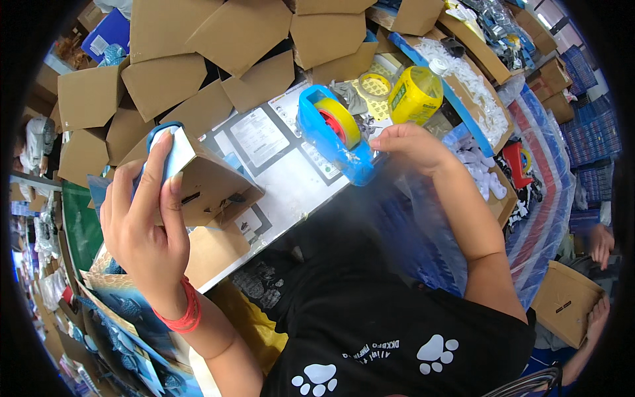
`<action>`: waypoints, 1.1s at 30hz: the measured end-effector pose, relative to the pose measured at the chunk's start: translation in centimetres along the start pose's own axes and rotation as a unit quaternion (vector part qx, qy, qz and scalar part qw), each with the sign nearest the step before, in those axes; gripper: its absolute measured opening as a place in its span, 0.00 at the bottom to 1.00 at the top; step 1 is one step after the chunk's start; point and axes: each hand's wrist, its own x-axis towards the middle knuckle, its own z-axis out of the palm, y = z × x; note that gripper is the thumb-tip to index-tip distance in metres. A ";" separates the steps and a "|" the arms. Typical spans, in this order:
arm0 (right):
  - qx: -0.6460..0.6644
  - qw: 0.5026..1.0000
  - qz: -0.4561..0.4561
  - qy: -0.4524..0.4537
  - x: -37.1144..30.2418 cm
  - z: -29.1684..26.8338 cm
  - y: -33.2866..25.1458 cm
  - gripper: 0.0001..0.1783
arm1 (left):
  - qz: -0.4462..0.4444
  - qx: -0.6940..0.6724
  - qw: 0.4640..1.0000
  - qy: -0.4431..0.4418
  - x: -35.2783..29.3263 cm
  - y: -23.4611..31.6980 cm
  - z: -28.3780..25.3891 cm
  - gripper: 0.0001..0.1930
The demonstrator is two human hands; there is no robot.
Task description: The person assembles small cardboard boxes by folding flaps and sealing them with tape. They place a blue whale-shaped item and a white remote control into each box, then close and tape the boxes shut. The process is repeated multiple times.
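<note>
My left hand, with a red band at the wrist, grips a small brown cardboard box raised at the left. Its fingers lie over a pale panel with a blue edge on the box's upper end. A blue tape dispenser stands on the white table, carrying a yellow tape roll with a red core. At the dispenser's front edge, my right hand pinches the tape's end between thumb and fingers. Shiny clear film shows beside these fingertips.
Open cardboard boxes crowd the table's far side. Behind the dispenser are a yellow bottle and a loose tape roll. Printed blue sheets lie at the lower left. At the far right, another person's hands hold a carton.
</note>
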 end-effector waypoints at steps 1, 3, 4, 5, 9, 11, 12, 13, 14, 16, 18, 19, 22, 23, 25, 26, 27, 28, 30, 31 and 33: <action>0.012 1.000 -0.004 0.005 -0.5 0.3 0.1 0.09 | 0.001 -0.001 1.000 0.000 0.0 0.0 0.0 0.17; 0.030 0.999 -0.009 0.012 -1.9 1.4 0.4 0.11 | -0.002 0.001 1.000 0.000 -0.1 -0.1 -0.1 0.17; 0.041 0.999 -0.001 0.009 -2.7 1.6 0.7 0.11 | -0.003 0.003 1.000 -0.001 -0.3 -0.1 -0.2 0.17; 0.050 0.999 0.007 0.009 -3.7 1.6 1.1 0.12 | -0.004 0.002 1.000 -0.001 -0.4 -0.1 -0.2 0.17; -0.002 1.000 -0.016 0.019 -5.0 1.6 3.5 0.15 | -0.014 -0.002 1.000 0.002 -0.2 0.5 0.0 0.17; -0.119 0.981 -0.151 0.033 -3.8 2.3 4.5 0.16 | -0.040 -0.001 0.999 -0.006 -0.2 0.7 -0.3 0.18; -0.237 0.958 -0.135 0.090 -3.7 2.2 4.6 0.15 | -0.037 -0.001 0.999 0.008 -0.1 0.6 -0.2 0.19; -0.350 0.918 -0.116 0.145 -3.6 2.4 4.8 0.15 | -0.035 0.001 0.999 0.021 -0.1 0.4 -0.1 0.19; -0.458 0.861 -0.098 0.196 -3.7 3.2 3.8 0.14 | -0.035 0.004 0.999 0.036 -0.1 0.1 -0.1 0.20; -0.531 0.810 -0.096 0.230 -4.2 3.5 3.0 0.13 | -0.137 -0.054 0.989 0.030 -0.3 0.8 0.0 0.24; -0.612 0.757 -0.033 0.227 -4.9 2.2 2.6 0.12 | -0.124 -0.055 0.989 0.058 -0.1 0.6 0.1 0.24; -0.592 0.787 -0.040 0.167 -5.6 0.9 2.5 0.12 | -0.109 -0.021 0.991 0.074 -0.1 0.4 0.1 0.24; -0.496 0.865 -0.045 0.056 -7.0 1.1 -1.4 0.14 | -0.111 -0.010 0.992 0.063 -0.1 0.6 0.1 0.16; -0.419 0.907 -0.020 0.036 -7.2 2.2 -3.5 0.16 | -0.103 -0.007 0.992 0.076 0.0 0.6 0.5 0.15; -0.398 0.914 -0.075 0.011 -6.6 4.5 -6.4 0.15 | -0.092 0.003 0.991 0.096 0.4 0.6 0.7 0.14; -0.404 0.909 -0.102 -0.002 -5.8 5.4 -7.6 0.15 | -0.103 0.005 0.991 0.089 0.5 0.9 0.6 0.14; -0.393 0.910 -0.132 -0.024 -5.5 6.8 -9.2 0.15 | -0.103 0.007 0.989 0.105 0.5 0.8 0.9 0.15; -0.381 0.909 -0.164 -0.052 -4.9 8.7 -10.9 0.15 | -0.103 0.013 0.987 0.119 0.4 0.7 1.3 0.15; -0.375 0.897 -0.213 -0.095 -3.9 11.9 -13.9 0.15 | -0.099 0.011 0.987 0.123 0.4 0.7 1.5 0.16; -0.379 0.886 -0.238 -0.118 -3.2 13.4 -15.2 0.15 | -0.099 0.017 0.987 0.126 0.4 0.6 1.4 0.16; -0.345 0.885 -0.274 -0.150 -2.8 16.2 -17.3 0.14 | -0.103 0.008 0.986 0.134 0.4 0.6 1.7 0.16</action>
